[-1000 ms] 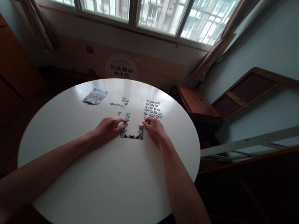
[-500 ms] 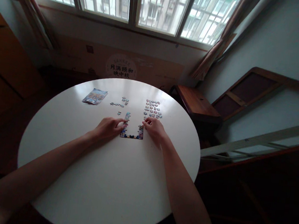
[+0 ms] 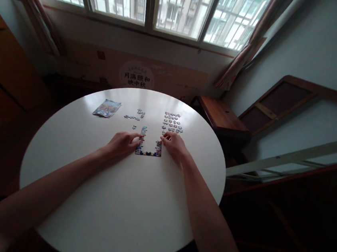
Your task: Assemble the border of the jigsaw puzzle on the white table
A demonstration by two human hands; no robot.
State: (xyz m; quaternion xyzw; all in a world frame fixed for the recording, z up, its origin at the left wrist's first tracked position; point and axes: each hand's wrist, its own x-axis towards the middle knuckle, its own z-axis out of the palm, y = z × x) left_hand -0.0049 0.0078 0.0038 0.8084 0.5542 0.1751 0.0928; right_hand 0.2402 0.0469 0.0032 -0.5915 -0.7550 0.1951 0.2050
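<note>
A partly joined jigsaw frame [image 3: 148,152] lies on the round white table [image 3: 118,201], its bottom edge and two short side strips done. My left hand [image 3: 123,143] rests beside the left strip, fingertips pressed together against it. My right hand [image 3: 175,144] sits at the right strip, fingers curled and pinched on a small puzzle piece at the strip's top end. Loose puzzle pieces [image 3: 171,122] are spread just beyond my right hand, and a few more loose pieces [image 3: 133,117] lie beyond my left.
A colourful picture card [image 3: 107,108] lies at the table's far left. A wooden side table [image 3: 222,117] stands to the right, below the barred window [image 3: 151,2]. A cardboard box with printed characters [image 3: 136,76] sits behind the table.
</note>
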